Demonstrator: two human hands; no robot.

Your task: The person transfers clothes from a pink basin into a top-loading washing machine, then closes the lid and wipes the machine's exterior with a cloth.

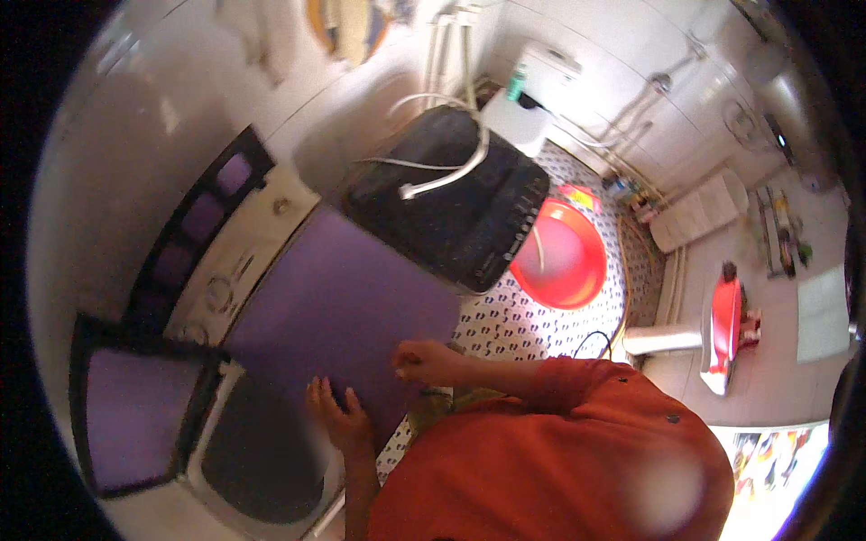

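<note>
A purple sheet or cover (338, 291) lies in front of me, its material unclear. My left hand (342, 416) is over its near part with fingers apart, beside the dark opening (264, 446) of a washing machine with a raised purple lid (139, 419). My right hand (423, 363) is over the right side of the purple surface, fingers curled; whether it holds anything cannot be told. A control panel (230, 270) with dials runs along the left. Beyond the purple surface stands a black-topped washing machine (446, 203) with a white hose (467, 166) across its lid.
A red basin (575, 270) sits on the patterned floor (500, 318) at right. Behind are a white toilet (517, 122) and a green bottle (516, 82). A washbasin (717, 338) on a pedestal, with a red item in it, stands far right. Bottles (632, 196) line the wall.
</note>
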